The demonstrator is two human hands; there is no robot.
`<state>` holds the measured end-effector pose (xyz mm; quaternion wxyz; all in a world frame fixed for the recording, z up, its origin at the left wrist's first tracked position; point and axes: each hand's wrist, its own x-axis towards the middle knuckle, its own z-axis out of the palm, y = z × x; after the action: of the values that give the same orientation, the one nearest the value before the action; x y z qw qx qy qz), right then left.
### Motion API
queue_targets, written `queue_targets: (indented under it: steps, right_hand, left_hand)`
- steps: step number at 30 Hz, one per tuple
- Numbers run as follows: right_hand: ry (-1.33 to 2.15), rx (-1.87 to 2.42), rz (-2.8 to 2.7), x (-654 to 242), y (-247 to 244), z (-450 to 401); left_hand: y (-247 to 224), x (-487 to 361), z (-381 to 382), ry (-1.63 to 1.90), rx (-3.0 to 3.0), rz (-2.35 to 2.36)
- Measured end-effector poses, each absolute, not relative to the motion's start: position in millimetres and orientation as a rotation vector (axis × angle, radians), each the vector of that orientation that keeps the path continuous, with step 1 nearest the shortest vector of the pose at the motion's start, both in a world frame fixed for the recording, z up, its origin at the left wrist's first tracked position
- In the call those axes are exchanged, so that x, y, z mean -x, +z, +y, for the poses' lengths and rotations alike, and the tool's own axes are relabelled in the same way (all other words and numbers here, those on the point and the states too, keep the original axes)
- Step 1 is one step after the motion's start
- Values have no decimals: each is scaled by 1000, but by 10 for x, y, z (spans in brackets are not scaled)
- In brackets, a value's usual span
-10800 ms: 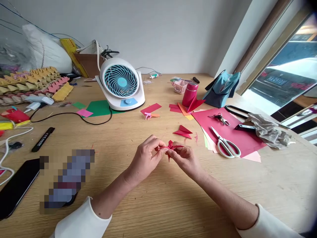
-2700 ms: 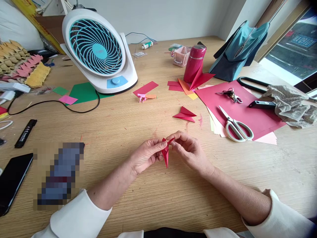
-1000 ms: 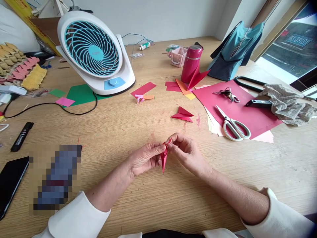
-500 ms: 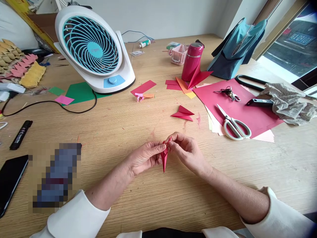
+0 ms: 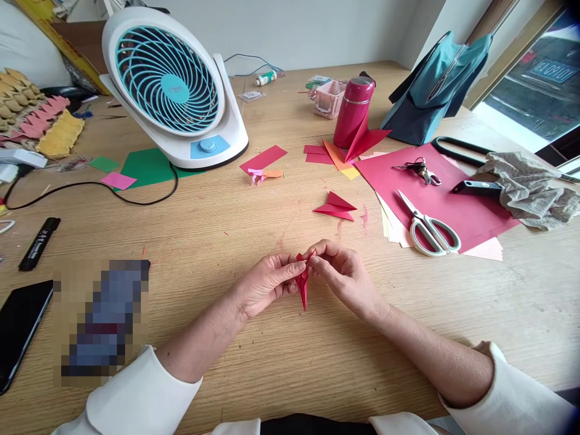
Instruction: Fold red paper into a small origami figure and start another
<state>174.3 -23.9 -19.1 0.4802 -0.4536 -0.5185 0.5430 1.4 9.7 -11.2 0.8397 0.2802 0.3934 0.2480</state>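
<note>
Between both hands is a small folded piece of red paper point(image 5: 303, 290), its narrow point hanging down toward me. My left hand point(image 5: 269, 281) pinches its left side, thumb across the front. On the right, the thumb and fingertips of my right hand point(image 5: 342, 272) are closed on the paper's upper end. Part of the upper folds is hidden by the fingertips. Beyond the hands, a folded red paper piece point(image 5: 335, 207) lies on the wooden table point(image 5: 217, 241).
A white fan point(image 5: 235, 130) stands at the back left, near green paper point(image 5: 145, 169). Scissors point(image 5: 430, 229) and keys point(image 5: 421, 171) rest on a red sheet point(image 5: 475, 223) at right. Behind are a red flask point(image 5: 352, 112) and teal bag point(image 5: 417, 106). A marker point(image 5: 39, 244) and phone point(image 5: 22, 326) lie left.
The hanging point of the held red paper has swung slightly to the right, and its folds show a little more. Both hands keep nearly the same pinch.
</note>
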Motion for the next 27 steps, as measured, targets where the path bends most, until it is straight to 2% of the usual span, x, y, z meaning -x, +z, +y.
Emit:
queue_targets:
  steps: [27]
  right_hand:
    - [1318, 1076, -1233, -1735, -233, -219]
  left_hand:
    - [-87, -36, 79, 614, -651, 932]
